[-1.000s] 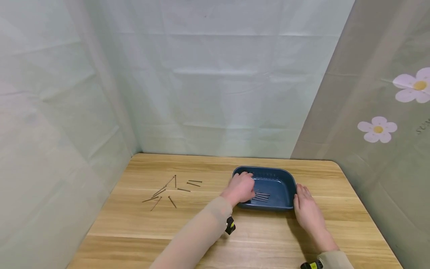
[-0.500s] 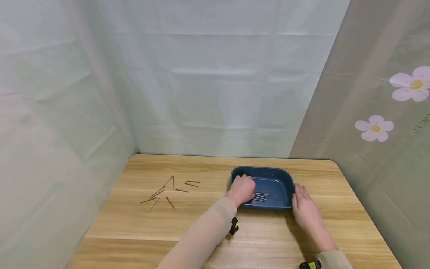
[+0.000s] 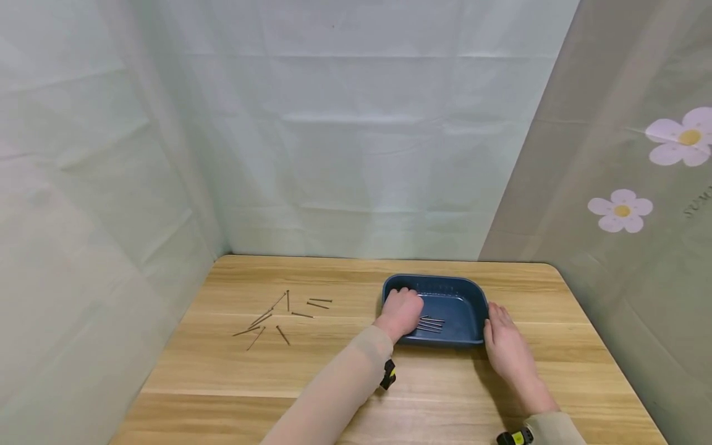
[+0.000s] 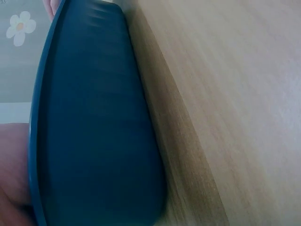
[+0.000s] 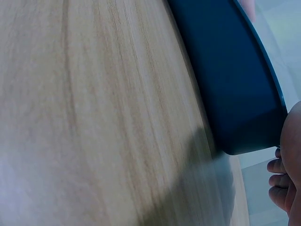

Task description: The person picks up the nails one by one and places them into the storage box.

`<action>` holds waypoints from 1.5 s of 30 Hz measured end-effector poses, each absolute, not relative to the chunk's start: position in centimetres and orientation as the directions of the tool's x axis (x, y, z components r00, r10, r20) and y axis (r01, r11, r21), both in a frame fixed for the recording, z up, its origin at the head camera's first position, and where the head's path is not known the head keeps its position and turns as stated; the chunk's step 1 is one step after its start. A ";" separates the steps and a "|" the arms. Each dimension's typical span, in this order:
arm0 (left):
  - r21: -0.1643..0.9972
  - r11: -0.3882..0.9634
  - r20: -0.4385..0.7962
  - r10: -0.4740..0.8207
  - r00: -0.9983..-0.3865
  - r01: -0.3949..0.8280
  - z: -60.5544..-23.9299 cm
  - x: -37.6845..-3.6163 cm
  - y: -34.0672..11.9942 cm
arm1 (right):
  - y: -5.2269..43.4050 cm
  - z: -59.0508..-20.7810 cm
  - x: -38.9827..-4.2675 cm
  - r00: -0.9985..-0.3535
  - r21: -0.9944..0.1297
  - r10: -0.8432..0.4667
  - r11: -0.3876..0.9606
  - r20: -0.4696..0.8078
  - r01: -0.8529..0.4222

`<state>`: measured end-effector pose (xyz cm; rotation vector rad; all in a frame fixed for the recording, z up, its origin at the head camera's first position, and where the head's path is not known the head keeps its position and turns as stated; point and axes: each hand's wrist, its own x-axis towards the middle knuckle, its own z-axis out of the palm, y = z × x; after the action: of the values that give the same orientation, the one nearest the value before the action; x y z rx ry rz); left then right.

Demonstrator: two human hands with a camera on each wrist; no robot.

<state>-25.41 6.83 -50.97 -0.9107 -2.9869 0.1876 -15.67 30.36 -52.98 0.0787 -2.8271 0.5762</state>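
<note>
Right fingers (image 3: 500, 316) together against blue tray (image 3: 458, 314), left fingers (image 3: 409, 299) inside, grip unclear; cut-off "SUM" (image 3: 698, 203) on curtain (image 3: 628, 290).

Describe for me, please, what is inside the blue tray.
Several nails lie in the blue tray, beside the left hand. Anything beneath that hand is covered and cannot be seen.

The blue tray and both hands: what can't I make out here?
Left hand: fingertips hidden by the hand itself, head view.
Nails: full count in the tray unclear, left hand in the way, head view.
Tray: inside hidden by its wall, both wrist views.
Right hand: cut off by the right edge, right wrist view.
</note>
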 end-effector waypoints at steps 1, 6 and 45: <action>-0.117 0.823 -0.022 0.558 -0.829 0.557 -50.9 -25.4 6.8 | 30.4 -53.0 -15.7 -0.967 -0.379 -0.001 0.920 0.255 -0.101; -0.105 0.828 -0.020 0.553 -0.833 0.551 -50.6 -25.3 6.7 | 30.3 -53.0 -15.6 -0.969 -0.379 0.001 0.921 0.246 -0.095; 0.181 0.722 0.307 0.604 -0.736 0.668 -48.8 -22.9 1.8 | 30.3 -52.9 -15.6 -0.965 -0.375 0.002 0.922 0.264 -0.101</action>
<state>-22.92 1.77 -48.76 -1.0127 -2.7003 -0.4140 -15.58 30.34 -52.89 0.0736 -2.8216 0.5706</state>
